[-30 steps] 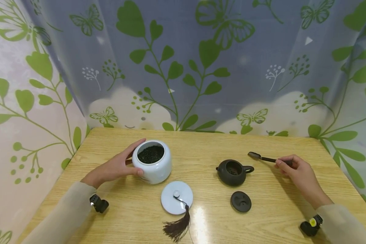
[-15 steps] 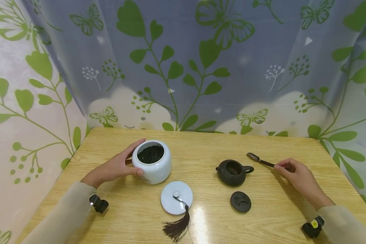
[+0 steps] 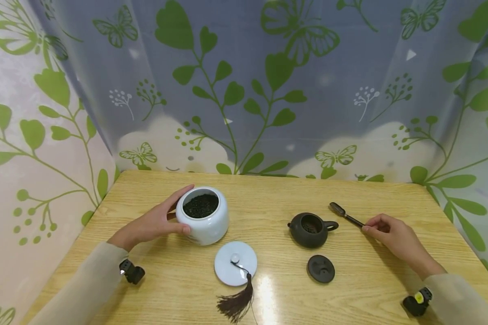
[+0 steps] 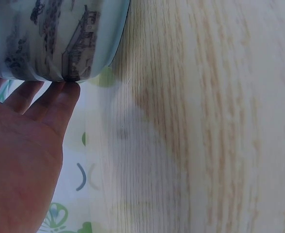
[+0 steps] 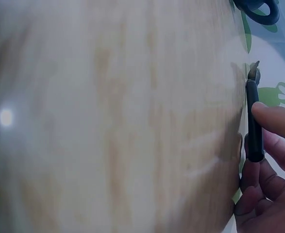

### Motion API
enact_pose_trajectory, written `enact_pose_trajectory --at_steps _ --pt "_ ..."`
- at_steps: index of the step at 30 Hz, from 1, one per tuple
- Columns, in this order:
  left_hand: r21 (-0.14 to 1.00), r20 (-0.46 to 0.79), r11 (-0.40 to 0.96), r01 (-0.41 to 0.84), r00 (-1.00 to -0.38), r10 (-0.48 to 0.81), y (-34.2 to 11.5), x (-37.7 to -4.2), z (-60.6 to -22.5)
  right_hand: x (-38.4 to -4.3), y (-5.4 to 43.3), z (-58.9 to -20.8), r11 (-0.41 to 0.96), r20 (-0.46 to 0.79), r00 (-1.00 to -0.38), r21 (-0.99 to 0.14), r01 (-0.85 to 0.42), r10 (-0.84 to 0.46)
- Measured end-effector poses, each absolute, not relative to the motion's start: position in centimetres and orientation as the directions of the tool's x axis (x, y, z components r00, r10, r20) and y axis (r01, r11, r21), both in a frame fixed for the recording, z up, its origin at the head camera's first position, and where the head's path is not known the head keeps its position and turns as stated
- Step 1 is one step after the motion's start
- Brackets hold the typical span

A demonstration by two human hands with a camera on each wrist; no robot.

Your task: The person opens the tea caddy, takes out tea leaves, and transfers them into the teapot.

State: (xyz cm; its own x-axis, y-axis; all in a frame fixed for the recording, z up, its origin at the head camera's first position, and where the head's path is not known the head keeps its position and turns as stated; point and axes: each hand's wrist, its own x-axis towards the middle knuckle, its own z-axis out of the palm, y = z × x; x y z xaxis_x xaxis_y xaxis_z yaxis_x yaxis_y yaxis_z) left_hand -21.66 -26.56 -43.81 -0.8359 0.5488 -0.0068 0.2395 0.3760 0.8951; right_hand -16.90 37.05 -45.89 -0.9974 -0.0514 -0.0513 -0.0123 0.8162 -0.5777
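A white porcelain tea jar (image 3: 211,230) stands uncovered at the left of the table, dark tea leaves (image 3: 201,206) inside. My left hand (image 3: 156,222) grips its side, thumb near and fingers behind; painted buildings show on the jar (image 4: 79,43) in the left wrist view. At the right, my right hand (image 3: 396,237) pinches a dark tea scoop (image 3: 353,220) by its handle, bowl pointing away to the left. The thumb presses on the handle (image 5: 254,121) in the right wrist view. Left of the scoop sits a dark teapot (image 3: 307,234), lid off, with some leaves visible inside.
The white jar lid (image 3: 227,266) with its brown tassel (image 3: 237,304) lies in front of the jar. A dark teapot lid (image 3: 321,269) lies in front of the teapot. A patterned curtain (image 3: 244,90) hangs behind the wooden table (image 3: 276,194).
My right hand has shifted slightly toward me, and the scoop's handle slants more toward the near right. The left hand and the jar stay where they were.
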Motion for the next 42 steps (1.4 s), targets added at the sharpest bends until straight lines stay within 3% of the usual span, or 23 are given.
enact_pose_trajectory --at_steps 18,32,42 --pt "0.887 -0.012 0.392 0.242 -0.838 0.545 -26.4 -21.6 -43.8 -16.6 36.9 -45.8 0.822 -0.055 -0.997 -0.569 -0.006 -0.046" --pt "0.884 -0.001 0.392 0.256 -0.836 0.548 -26.4 -21.7 -43.5 -16.5 35.9 -44.7 0.822 0.068 -0.998 -0.567 -0.054 -0.019" --pt "0.865 0.077 0.377 0.331 -0.830 0.552 -26.0 -21.8 -42.3 -16.4 34.3 -44.2 0.790 0.168 -0.985 -0.597 -0.139 -0.046"
